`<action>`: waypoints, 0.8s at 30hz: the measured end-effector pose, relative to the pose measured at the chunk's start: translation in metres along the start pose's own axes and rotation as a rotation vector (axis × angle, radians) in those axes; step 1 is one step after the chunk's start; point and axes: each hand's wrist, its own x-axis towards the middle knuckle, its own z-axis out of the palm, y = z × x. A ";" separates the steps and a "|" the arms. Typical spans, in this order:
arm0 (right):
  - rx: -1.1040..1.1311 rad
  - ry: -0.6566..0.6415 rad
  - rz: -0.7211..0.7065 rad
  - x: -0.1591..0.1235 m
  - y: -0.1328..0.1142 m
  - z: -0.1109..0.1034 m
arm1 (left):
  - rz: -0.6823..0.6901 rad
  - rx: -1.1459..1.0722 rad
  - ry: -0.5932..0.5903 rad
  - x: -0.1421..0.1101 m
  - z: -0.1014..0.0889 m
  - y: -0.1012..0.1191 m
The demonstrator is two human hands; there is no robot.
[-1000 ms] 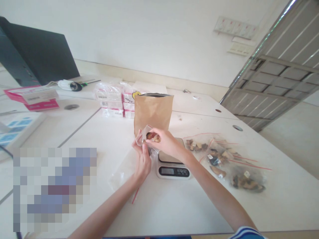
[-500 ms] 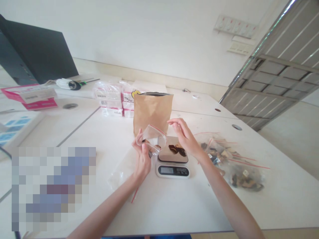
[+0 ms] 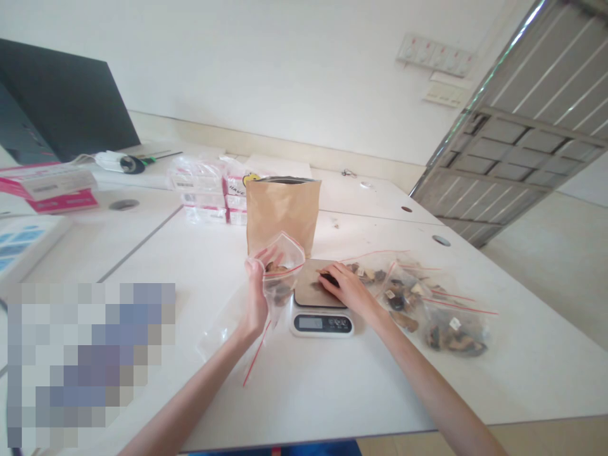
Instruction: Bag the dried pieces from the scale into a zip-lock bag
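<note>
My left hand (image 3: pixel 256 297) is closed on a small clear zip bag (image 3: pixel 281 265) with a red seal, held open and upright left of a digital scale (image 3: pixel 319 311); brown pieces lie inside the bag. My right hand (image 3: pixel 344 288) rests on the scale's platform, fingers bent over dark dried pieces there; whether it grips them is hidden. A brown paper pouch (image 3: pixel 282 212) stands open just behind the scale.
Several filled clear zip bags (image 3: pixel 427 310) of dried pieces lie right of the scale. Empty clear bags (image 3: pixel 223 326) lie under my left forearm. Stacked wrapped boxes (image 3: pixel 204 190) sit behind the pouch, pink boxes (image 3: pixel 47 187) and a dark monitor (image 3: pixel 61 101) at far left.
My right hand left the bag's mouth, swung right above the scale, then came down onto the pieces on the platform. The left hand kept hold of the bag.
</note>
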 end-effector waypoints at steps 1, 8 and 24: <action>0.018 0.015 0.018 0.002 0.002 0.000 | 0.014 -0.023 -0.017 -0.002 0.000 0.001; 0.222 0.287 0.170 0.024 -0.018 -0.009 | -0.014 0.043 -0.115 -0.027 -0.013 -0.007; 0.370 -0.173 -0.024 0.041 -0.128 -0.057 | -0.021 0.086 0.049 -0.061 -0.017 -0.003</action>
